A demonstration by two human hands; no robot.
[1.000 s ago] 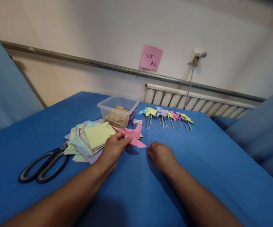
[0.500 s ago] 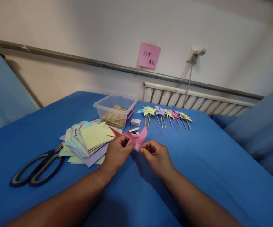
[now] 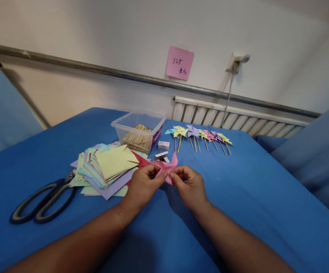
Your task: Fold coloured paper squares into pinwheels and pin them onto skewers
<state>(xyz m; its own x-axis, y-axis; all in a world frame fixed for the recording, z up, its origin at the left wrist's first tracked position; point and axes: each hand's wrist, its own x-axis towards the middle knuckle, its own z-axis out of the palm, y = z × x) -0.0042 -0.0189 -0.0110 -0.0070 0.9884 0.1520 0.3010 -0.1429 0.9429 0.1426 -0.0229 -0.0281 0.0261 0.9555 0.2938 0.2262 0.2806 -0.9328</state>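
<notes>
A pink paper pinwheel (image 3: 167, 166) with folded blades is held up in front of me, over the blue cloth. My left hand (image 3: 145, 182) pinches it from the left, thumb near its centre. From the other side my right hand (image 3: 189, 184) grips it too, its thumb close to the left thumb at the middle. The fingertips behind the paper are partly hidden. Just beyond the pinwheel lie a small open box (image 3: 161, 155) and a small closed box (image 3: 163, 145). Left of my hands is a loose stack of coloured paper squares (image 3: 114, 163).
Black-handled scissors (image 3: 43, 203) lie at the left, tips under the papers. Behind the stack stands a clear plastic tub (image 3: 118, 129) of wooden sticks (image 3: 138, 138). Several finished pinwheels on sticks (image 3: 193, 131) lie in a row near the radiator (image 3: 204, 115).
My right thumb has moved left to the pinwheel's centre, and both thumbs are now closer together on it. The view has shifted slightly; the other things lie as before.
</notes>
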